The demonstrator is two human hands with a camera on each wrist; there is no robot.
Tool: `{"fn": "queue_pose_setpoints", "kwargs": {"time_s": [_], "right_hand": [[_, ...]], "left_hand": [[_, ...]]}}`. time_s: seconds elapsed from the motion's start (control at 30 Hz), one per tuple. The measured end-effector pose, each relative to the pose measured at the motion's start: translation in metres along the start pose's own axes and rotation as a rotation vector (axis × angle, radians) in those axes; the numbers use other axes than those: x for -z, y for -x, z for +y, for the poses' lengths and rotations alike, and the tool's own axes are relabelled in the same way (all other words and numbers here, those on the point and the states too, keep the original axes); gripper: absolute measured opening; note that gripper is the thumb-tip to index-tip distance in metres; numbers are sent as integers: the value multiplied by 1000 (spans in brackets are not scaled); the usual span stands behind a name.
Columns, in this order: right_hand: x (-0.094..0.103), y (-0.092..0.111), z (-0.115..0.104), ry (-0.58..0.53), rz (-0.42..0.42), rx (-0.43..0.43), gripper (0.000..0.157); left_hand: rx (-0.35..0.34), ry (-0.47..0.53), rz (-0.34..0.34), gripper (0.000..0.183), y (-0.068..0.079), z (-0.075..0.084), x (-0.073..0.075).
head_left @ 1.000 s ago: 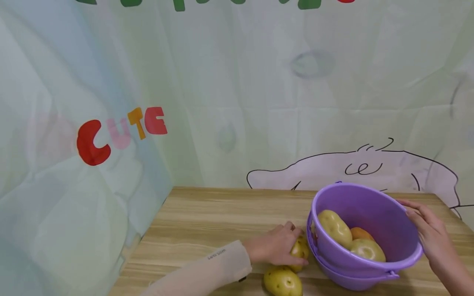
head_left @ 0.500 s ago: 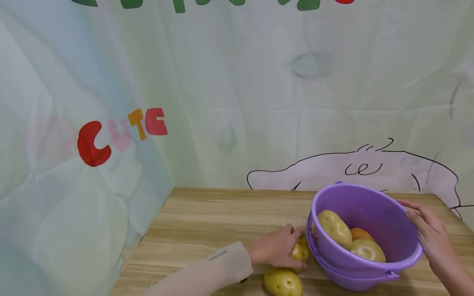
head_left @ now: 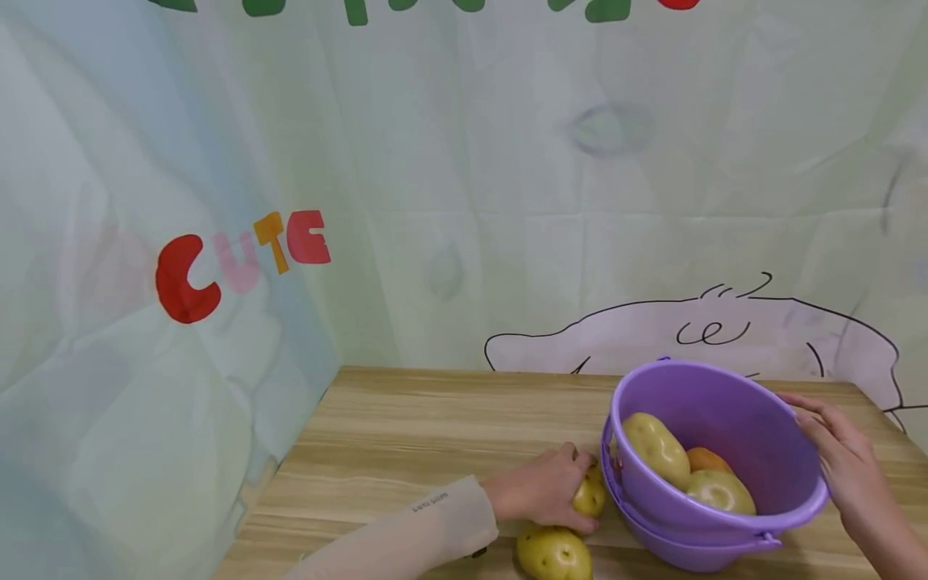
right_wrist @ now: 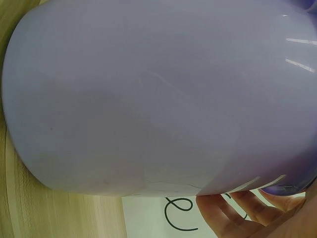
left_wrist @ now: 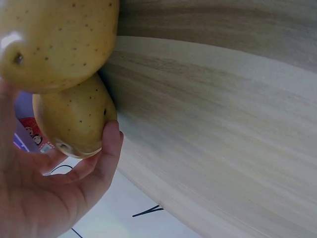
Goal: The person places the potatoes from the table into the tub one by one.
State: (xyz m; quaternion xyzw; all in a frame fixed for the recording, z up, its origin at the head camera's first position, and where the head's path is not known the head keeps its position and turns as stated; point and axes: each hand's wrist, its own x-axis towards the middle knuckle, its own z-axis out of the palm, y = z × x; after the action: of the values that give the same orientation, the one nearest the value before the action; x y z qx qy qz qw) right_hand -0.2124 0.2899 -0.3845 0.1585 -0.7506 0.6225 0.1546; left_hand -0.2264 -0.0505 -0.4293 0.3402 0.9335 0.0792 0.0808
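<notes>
My left hand [head_left: 544, 487] curls its fingers and thumb around a yellow potato [head_left: 589, 493] on the table, close beside the purple bucket's left side. In the left wrist view, fingertips touch the dark-specked skin of this gripped potato [left_wrist: 74, 119]. Nearer me a second potato [head_left: 554, 554] lies against or very near it; it fills the upper left of the left wrist view. The purple bucket [head_left: 772, 451] contains a long potato [head_left: 655, 449], a rounder pale one [head_left: 721, 490] and a partly hidden orange item [head_left: 706, 460]. At its right rim rests my right hand [head_left: 848, 459], fingers extended along the outer wall.
The wood-grain table [head_left: 435, 419] extends left and behind the bucket. A printed cloth backdrop [head_left: 449, 161] rises at its back and left edges. The bucket's purple handle [head_left: 611, 463] hangs down along its outside.
My left hand shifts very slightly toward me and right, still around the potato. The bucket, its contents and my right hand stay in place.
</notes>
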Motion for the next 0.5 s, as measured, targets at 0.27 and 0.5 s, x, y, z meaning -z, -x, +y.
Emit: {"fn": "queue_pose_setpoints", "kwargs": {"time_s": [0.27,0.5], "right_hand": [[0,0,1,24,-6,-4,31],[0,0,-1,15,-2,-12,31]], "left_hand": [[22,20,1,76,1,-1,-2],[17,39,61,78,2,-2,3]]}}
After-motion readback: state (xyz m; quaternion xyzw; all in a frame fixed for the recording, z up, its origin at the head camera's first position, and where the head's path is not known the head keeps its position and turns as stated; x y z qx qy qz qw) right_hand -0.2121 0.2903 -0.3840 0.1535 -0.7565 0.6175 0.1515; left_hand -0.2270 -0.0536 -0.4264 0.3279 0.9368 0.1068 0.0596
